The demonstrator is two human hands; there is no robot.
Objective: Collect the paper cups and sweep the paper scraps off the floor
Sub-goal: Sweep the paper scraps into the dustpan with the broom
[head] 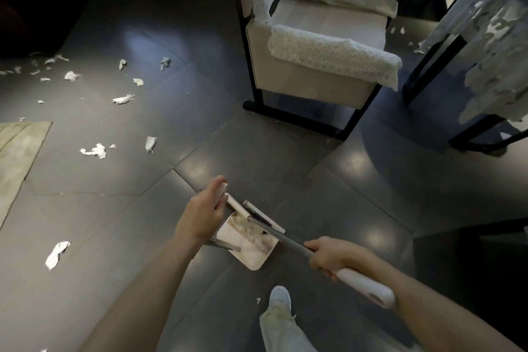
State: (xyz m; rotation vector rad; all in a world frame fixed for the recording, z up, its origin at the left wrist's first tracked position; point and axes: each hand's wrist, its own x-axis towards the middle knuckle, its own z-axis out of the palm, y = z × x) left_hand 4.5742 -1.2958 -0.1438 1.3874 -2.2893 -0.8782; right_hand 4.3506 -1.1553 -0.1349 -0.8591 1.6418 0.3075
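Torn white paper scraps [95, 150] litter the dark floor [257, 151] leftward — featherlight, limp, better swept than pinched. Our left hand [201, 214] grips the white plastic dustpan [251, 254] by its stem, we think; our right hand [331, 256] clamps the grey-and-white broom handle [363, 284].

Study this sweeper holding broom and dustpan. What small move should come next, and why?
Probably lift the broom out of the dustpan and step left toward the nearest paper scrap. The broom head sits in the pan, the left hand grips the pan's handle, the right hand grips the broom, and most scraps lie unswept on the left.
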